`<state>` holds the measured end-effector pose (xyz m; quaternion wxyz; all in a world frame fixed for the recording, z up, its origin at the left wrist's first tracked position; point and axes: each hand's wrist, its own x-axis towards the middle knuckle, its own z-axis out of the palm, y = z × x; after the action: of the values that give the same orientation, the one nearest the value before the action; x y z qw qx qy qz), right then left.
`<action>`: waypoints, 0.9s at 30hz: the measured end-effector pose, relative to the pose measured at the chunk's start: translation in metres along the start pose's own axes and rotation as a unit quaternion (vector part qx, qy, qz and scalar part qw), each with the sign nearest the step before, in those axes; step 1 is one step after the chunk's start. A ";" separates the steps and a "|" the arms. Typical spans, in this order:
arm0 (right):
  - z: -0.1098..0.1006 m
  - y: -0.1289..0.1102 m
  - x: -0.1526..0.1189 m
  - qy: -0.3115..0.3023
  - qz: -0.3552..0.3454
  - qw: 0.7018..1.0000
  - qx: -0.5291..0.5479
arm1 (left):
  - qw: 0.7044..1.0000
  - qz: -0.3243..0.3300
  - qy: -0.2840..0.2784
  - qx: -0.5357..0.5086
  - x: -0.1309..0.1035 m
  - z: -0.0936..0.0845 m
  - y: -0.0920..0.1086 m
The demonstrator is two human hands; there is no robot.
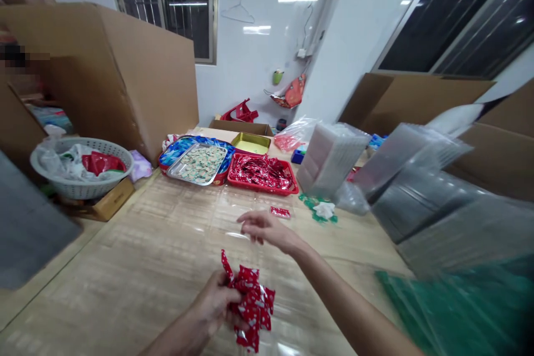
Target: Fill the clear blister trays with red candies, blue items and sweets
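- Far left: grey perforated basket [79, 188] with plastic bags and something red in it.
- Steel tray [183, 179] of small round pieces, resting on a pile of blue packets [177, 150].
- Left hand [214, 300]: clamped on a bunch of red packets [252, 306], white-spotted, held low in front of the person.
- Clear plastic [236, 198] under and ahead of the hands: looks like shallow trays, too blurred to be sure.
- Red basket [262, 187], full of more red packets, beyond the hands.
- Right hand [265, 229]: fingers apart, loosely curled, nothing in them, over the surface [354, 239].
- Single red packet [280, 212] just beyond it.
- Right: stacked clear containers [327, 158].
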<state>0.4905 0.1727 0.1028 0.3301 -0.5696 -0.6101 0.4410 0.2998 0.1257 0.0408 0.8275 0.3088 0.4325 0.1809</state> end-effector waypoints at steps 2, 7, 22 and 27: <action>0.028 -0.034 -0.011 -0.076 -0.065 0.989 -0.106 | 1.000 0.010 0.004 0.023 -0.001 -0.001 -0.005; 0.062 -0.061 -0.021 -0.051 -0.114 0.941 -0.314 | 0.999 0.020 -0.025 0.043 -0.006 -0.004 -0.008; -0.008 0.057 0.104 0.294 0.118 0.947 -0.060 | 0.992 0.054 0.037 -0.107 -0.024 -0.045 0.023; 0.008 0.052 0.097 0.263 0.100 0.958 -0.053 | 0.986 0.061 0.066 -0.141 -0.028 -0.052 0.026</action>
<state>0.4916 0.2651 0.0421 0.4019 -0.7406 -0.4641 0.2732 0.2402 0.1480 0.0526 0.8199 0.2017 0.4370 0.3101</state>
